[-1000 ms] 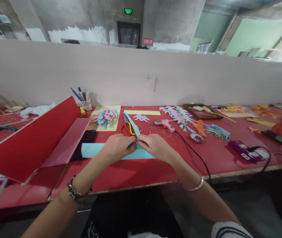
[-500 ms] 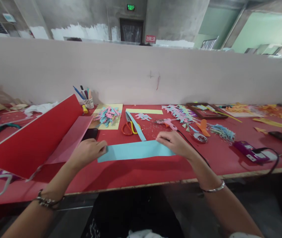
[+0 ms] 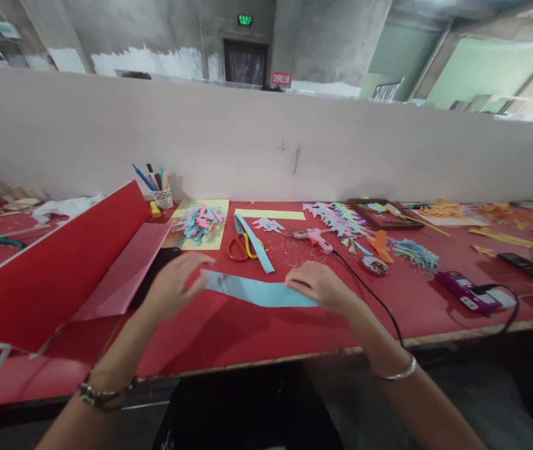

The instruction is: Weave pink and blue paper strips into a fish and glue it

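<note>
A light blue paper strip [image 3: 259, 292] stretches between my hands above the red table. My right hand [image 3: 317, 284] pinches its right end. At the other end, my left hand [image 3: 172, 284] has thumb and fingers apart, slightly blurred, with the strip's left end beside the fingertips. Just beyond lie scissors [image 3: 238, 247] with red and yellow handles and a narrow blue paper strip [image 3: 257, 245] across them. Small pink and blue fringed paper pieces [image 3: 268, 224] lie behind, near a pink glue gun [image 3: 312, 237].
A red board [image 3: 69, 262] leans at the left beside a pink sheet [image 3: 125, 272]. Cut paper pieces [image 3: 200, 222] are heaped on yellow paper, with a pen cup [image 3: 162, 197] behind. At right are a purple power strip [image 3: 467, 292], a black cable [image 3: 350, 269] and a wooden tray [image 3: 388, 215].
My left hand has let go of the strip's left end and opened its fingers. The strip has dropped slightly and sags, with my right hand still on it.
</note>
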### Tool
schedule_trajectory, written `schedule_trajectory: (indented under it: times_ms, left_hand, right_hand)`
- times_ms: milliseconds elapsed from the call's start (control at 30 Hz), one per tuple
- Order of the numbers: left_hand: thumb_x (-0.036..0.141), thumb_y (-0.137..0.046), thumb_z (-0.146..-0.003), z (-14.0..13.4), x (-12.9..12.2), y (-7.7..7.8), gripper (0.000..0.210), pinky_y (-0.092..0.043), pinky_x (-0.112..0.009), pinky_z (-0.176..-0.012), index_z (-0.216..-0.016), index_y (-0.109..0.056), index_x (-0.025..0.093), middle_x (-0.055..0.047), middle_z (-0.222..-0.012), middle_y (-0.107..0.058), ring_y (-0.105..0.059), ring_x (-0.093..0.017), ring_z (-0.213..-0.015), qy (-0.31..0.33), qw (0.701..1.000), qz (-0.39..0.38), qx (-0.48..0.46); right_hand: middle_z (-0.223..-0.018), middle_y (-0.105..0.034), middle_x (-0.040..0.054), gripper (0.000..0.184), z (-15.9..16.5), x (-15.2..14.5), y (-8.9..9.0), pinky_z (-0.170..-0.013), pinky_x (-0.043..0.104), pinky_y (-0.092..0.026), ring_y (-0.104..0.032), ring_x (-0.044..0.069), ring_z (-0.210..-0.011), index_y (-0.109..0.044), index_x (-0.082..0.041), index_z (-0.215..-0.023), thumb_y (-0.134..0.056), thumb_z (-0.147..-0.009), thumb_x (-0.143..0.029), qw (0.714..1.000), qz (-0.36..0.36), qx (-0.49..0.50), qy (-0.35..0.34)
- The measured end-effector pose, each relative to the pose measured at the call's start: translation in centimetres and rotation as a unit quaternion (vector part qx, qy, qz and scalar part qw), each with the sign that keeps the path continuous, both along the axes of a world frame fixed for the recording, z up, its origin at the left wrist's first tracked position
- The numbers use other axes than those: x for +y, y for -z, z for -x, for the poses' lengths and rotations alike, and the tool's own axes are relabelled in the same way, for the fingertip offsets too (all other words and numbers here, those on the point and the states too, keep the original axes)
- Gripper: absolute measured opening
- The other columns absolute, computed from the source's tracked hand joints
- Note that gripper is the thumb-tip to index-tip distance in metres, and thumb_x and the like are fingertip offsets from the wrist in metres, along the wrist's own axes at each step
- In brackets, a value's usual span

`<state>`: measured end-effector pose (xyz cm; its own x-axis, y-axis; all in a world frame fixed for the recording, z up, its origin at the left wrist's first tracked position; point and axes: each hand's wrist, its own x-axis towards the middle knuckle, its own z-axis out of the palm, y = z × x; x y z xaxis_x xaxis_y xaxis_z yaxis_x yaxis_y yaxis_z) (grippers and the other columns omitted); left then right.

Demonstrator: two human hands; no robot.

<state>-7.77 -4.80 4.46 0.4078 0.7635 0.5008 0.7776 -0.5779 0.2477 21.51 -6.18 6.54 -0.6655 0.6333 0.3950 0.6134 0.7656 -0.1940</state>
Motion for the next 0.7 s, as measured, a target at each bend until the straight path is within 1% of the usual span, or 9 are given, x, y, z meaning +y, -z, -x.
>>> schedule_trajectory:
  times_ms: [33, 67, 100, 167, 233, 367, 467, 533, 700]
  left_hand:
    - [0.034, -0.035, -0.082, -1.2, -0.4, -0.3, 0.031, -0.042, -0.03, -0.08, -0.099, -0.057, 0.02, -0.008, -0.102, -0.064, -0.056, -0.02, -0.095, 0.05, 0.999, 0.004, 0.008]
    - [0.036, -0.04, -0.081, -2.4, -0.7, -0.6, 0.032, -0.041, -0.031, -0.083, -0.103, -0.056, 0.02, -0.008, -0.104, -0.064, -0.056, -0.02, -0.097, 0.088, 0.996, 0.009, 0.023]
    - [0.036, -0.043, -0.081, -3.3, -1.0, -0.8, 0.028, -0.041, -0.032, -0.084, -0.1, -0.058, 0.02, -0.006, -0.099, -0.066, -0.058, -0.019, -0.091, 0.113, 0.993, 0.022, 0.042]
    - [0.032, -0.04, -0.085, -4.3, -1.4, -0.7, 0.024, -0.042, -0.029, -0.077, -0.081, -0.061, 0.021, -0.001, -0.072, -0.068, -0.058, -0.014, -0.067, 0.145, 0.986, 0.047, 0.067]
    - [0.03, -0.037, -0.088, -4.5, -1.6, -0.4, 0.029, -0.041, -0.025, -0.067, -0.072, -0.06, 0.02, 0.002, -0.058, -0.064, -0.054, -0.012, -0.055, 0.141, 0.986, 0.06, 0.069]
    - [0.028, -0.037, -0.088, -4.6, -1.8, 0.1, 0.03, -0.037, -0.023, -0.058, -0.07, -0.059, 0.02, 0.002, -0.057, -0.063, -0.052, -0.011, -0.05, 0.123, 0.987, 0.071, 0.07]
    - [0.029, -0.038, -0.088, -5.1, -2.0, 0.1, 0.029, -0.035, -0.023, -0.053, -0.067, -0.058, 0.02, 0.002, -0.054, -0.061, -0.052, -0.013, -0.051, 0.098, 0.988, 0.091, 0.072]
    - [0.029, -0.039, -0.087, -5.4, -2.1, 0.0, 0.029, -0.035, -0.023, -0.054, -0.068, -0.058, 0.02, 0.002, -0.056, -0.062, -0.052, -0.013, -0.052, 0.091, 0.988, 0.103, 0.066]
    - [0.031, -0.037, -0.088, -5.6, -2.3, 0.1, 0.031, -0.036, -0.023, -0.056, -0.07, -0.06, 0.019, 0.001, -0.059, -0.064, -0.053, -0.013, -0.052, 0.092, 0.988, 0.103, 0.064]
  right_hand:
    - [-0.066, -0.065, 0.0026, 0.034, 0.5, 0.0, 0.1, -0.063, 0.023, -0.035, -0.054, 0.012, -0.06, -0.059, -0.018, -0.074, -0.033, -0.092, -0.032, 1.0, -0.007, -0.009, -0.018]
    - [-0.065, -0.065, 0.0023, 0.034, 0.8, 0.0, 0.1, -0.064, 0.023, -0.035, -0.054, 0.011, -0.06, -0.059, -0.018, -0.074, -0.033, -0.092, -0.032, 0.999, -0.012, -0.013, -0.032]
    - [-0.065, -0.065, 0.0019, 0.034, 1.1, 0.0, 0.1, -0.065, 0.023, -0.034, -0.053, 0.011, -0.059, -0.059, -0.018, -0.075, -0.033, -0.092, -0.031, 0.999, -0.015, -0.013, -0.043]
    - [-0.064, -0.064, 0.0006, 0.033, 1.4, 0.1, 0.0, -0.067, 0.023, -0.034, -0.052, 0.01, -0.058, -0.059, -0.018, -0.075, -0.034, -0.092, -0.03, 0.998, -0.017, -0.005, -0.054]
    - [-0.064, -0.063, -0.0001, 0.029, 1.7, 0.1, 0.0, -0.071, 0.025, -0.033, -0.051, 0.01, -0.058, -0.058, -0.018, -0.074, -0.036, -0.091, -0.027, 0.998, -0.031, -0.003, -0.049]
    - [-0.069, -0.063, 0.0014, 0.02, 3.5, 0.0, 0.5, -0.078, 0.028, -0.031, -0.051, 0.011, -0.064, -0.057, -0.017, -0.073, -0.041, -0.085, -0.018, 0.996, -0.084, -0.01, -0.037]
    - [-0.063, -0.06, 0.0004, 0.014, 5.4, -0.1, 1.1, -0.065, 0.024, -0.032, -0.048, 0.011, -0.059, -0.054, -0.018, -0.068, -0.043, -0.077, -0.016, 0.997, -0.069, -0.01, -0.041]
    - [-0.057, -0.056, -0.0011, 0.012, 6.2, 0.0, 1.5, -0.057, 0.024, -0.029, -0.045, 0.011, -0.053, -0.051, -0.019, -0.064, -0.044, -0.072, -0.015, 0.998, -0.053, -0.015, -0.027]
    - [-0.047, -0.048, -0.0044, 0.011, 6.1, 0.3, 1.9, -0.051, 0.023, -0.023, -0.036, 0.009, -0.045, -0.045, -0.02, -0.057, -0.041, -0.065, -0.014, 0.999, -0.041, -0.021, -0.007]
